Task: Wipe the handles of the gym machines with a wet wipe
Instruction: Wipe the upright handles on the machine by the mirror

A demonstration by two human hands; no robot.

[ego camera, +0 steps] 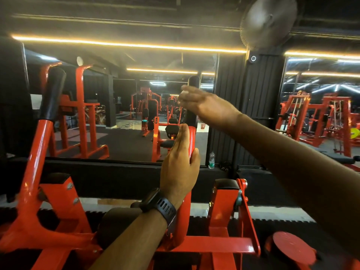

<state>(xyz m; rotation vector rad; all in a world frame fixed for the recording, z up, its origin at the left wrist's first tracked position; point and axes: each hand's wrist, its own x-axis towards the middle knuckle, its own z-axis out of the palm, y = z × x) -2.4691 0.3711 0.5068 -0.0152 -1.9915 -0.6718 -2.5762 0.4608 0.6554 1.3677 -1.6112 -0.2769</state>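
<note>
Two-handed, L hand [178, 162] on bar [192, 137], R hand [206, 106] at grip [193, 81]

No text can be read; the label on the water bottle [211, 160] is too small.

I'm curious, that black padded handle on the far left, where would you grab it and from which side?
Wrap a hand round the middle of the black padded handle, probably coming from its right. It is a round sleeve, leaning a little, standing free above the red arm, so fingers can close all round it.
</note>
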